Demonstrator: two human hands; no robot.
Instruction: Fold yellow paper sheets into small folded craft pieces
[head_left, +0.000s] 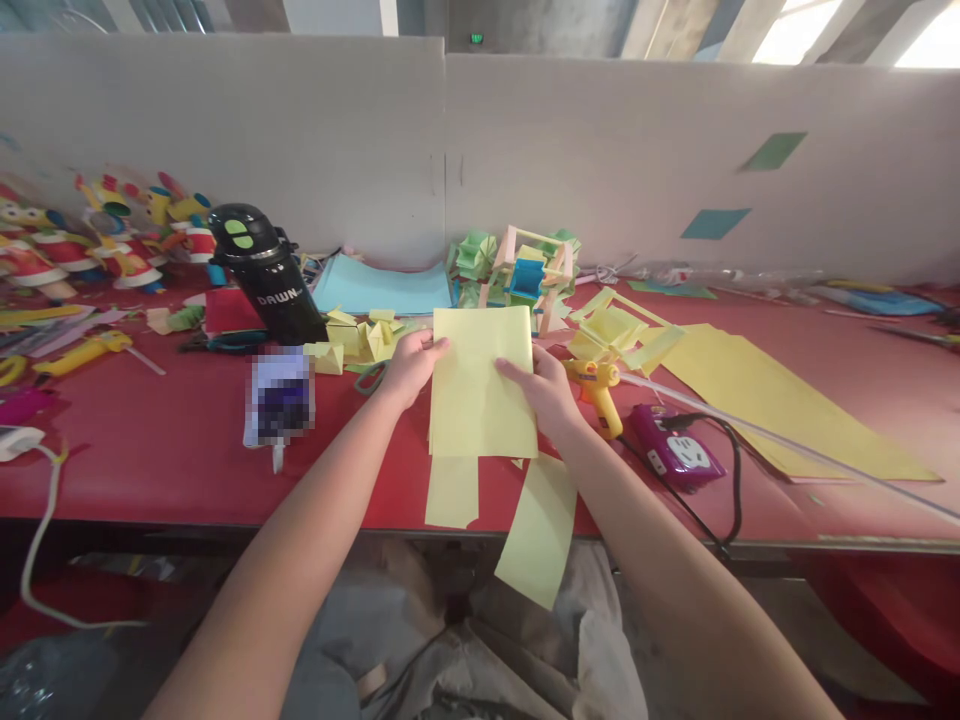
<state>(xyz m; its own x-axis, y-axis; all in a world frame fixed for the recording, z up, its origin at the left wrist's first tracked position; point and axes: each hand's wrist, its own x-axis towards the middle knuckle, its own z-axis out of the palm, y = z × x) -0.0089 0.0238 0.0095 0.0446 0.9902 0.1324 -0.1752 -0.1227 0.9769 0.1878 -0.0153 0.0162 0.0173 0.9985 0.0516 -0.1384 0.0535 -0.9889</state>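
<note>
Both my hands hold a sheet of yellow paper [480,385] up over the red table [150,450]. My left hand [411,365] grips its left edge near the top. My right hand [541,388] pinches its right edge, thumb on the front. Below the sheet, two yellow paper strips [536,530] lie at the table's front edge; one hangs over it.
A black bottle [264,275] stands at the left. Small folded yellow pieces [360,340] lie beside it. A yellow glue gun [598,390], a purple power strip [675,450] with a black cord, and a large yellow sheet [780,400] lie right. Paper models [525,270] sit behind.
</note>
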